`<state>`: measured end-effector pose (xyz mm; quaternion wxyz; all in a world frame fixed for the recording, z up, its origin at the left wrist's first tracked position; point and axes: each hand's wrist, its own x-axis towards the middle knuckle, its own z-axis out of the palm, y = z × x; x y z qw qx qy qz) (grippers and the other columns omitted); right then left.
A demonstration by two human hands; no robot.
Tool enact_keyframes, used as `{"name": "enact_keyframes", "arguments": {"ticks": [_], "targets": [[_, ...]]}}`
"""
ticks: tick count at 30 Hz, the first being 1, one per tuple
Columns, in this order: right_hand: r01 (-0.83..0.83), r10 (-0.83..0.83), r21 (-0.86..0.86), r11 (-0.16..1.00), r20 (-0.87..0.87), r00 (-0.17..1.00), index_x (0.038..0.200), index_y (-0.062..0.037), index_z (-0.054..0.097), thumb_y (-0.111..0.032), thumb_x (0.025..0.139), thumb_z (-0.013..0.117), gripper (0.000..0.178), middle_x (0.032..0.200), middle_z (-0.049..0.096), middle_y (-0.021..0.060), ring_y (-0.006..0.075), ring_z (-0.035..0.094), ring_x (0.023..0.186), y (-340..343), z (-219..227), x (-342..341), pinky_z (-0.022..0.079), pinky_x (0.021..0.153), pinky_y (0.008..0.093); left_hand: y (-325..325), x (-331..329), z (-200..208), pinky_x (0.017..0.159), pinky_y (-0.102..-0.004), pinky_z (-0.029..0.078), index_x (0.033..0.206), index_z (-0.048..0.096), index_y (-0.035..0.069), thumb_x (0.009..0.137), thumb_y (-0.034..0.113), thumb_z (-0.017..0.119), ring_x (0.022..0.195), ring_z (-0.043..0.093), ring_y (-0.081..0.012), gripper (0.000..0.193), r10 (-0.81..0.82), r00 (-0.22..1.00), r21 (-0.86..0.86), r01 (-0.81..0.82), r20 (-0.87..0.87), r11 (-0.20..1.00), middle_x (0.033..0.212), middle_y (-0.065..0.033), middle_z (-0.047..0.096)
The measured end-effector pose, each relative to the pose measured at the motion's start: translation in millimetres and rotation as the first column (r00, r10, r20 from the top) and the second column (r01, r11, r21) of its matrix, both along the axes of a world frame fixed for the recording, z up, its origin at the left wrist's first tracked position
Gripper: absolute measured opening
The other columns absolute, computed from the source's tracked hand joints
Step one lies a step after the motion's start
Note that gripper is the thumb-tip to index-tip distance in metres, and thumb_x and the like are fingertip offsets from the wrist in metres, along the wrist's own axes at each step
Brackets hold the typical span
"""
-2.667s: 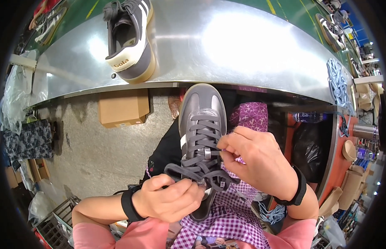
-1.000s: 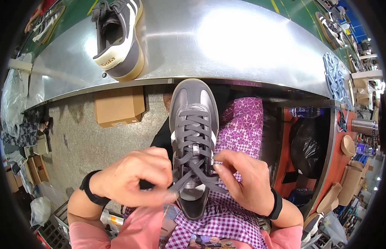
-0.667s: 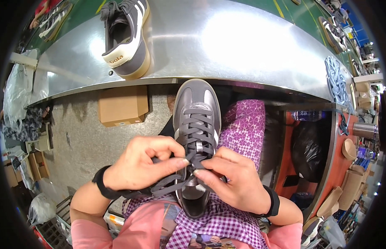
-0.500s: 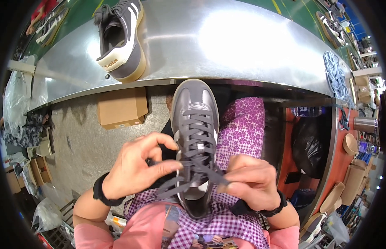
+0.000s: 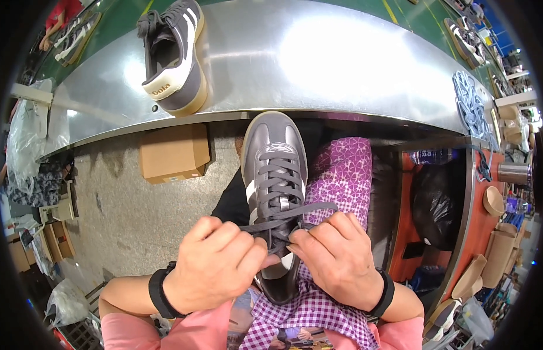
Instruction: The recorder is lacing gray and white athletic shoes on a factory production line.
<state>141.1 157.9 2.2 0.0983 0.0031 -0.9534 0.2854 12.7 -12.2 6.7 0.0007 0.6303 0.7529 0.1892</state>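
A dark grey sneaker [image 5: 275,137] with silvery panels and white side stripes rests on my lap, its toe at the bench edge and its heel toward me. Flat grey shoelaces [image 5: 300,209] cross its tongue and rise into a loose loop above the top eyelets. At the left of the ankle opening, my left hand [image 5: 222,259] is closed, pinching a lace. My right hand [image 5: 338,259] pinches lace over the right side of the collar. The fingertips of both hands partly hide the crossing of the laces.
A matching sneaker [image 5: 177,64] stands on the metal bench [image 5: 242,76]. Beneath the bench sits a cardboard box [image 5: 172,153]. Blue laces [image 5: 473,105] lie at the bench's right end, above an open red-brown cabinet [image 5: 467,198] containing a black bag [image 5: 436,204].
Both hands have moved closer together over the sneaker's opening. The lace ends, spread out to either side before, are now drawn into a loop above the tongue.
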Motion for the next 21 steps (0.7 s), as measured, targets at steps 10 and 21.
{"name": "enact_keyframes", "arguments": {"ticks": [10,21], "targets": [[0.024,0.461,-0.883,0.468,0.268,0.846,0.086,-0.0026,0.064,-0.018,0.088,0.067,0.016,0.075,0.061,0.0078,0.0277,0.060,0.067,37,8,22,0.046,0.062,0.0349,-21,-49,25,0.051,-0.0345,0.041,0.083,0.065,0.011,0.088,0.027,0.066,0.060,0.060,-0.0235,0.017,-0.181,0.368,0.000,0.442,0.912,0.897,0.062,-0.0040,0.057],[0.142,0.142,-0.775,0.615,0.287,0.947,0.093,-0.0005,0.065,-0.011,0.092,0.058,0.013,0.073,0.064,0.0117,0.0259,0.064,0.062,25,22,26,0.048,0.055,0.0332,-36,-50,29,0.061,-0.0346,0.046,0.083,0.068,0.004,0.074,0.024,0.078,0.069,0.059,-0.0273,0.024,0.185,0.710,-0.296,0.034,0.679,0.955,0.074,-0.0097,0.060]]}}
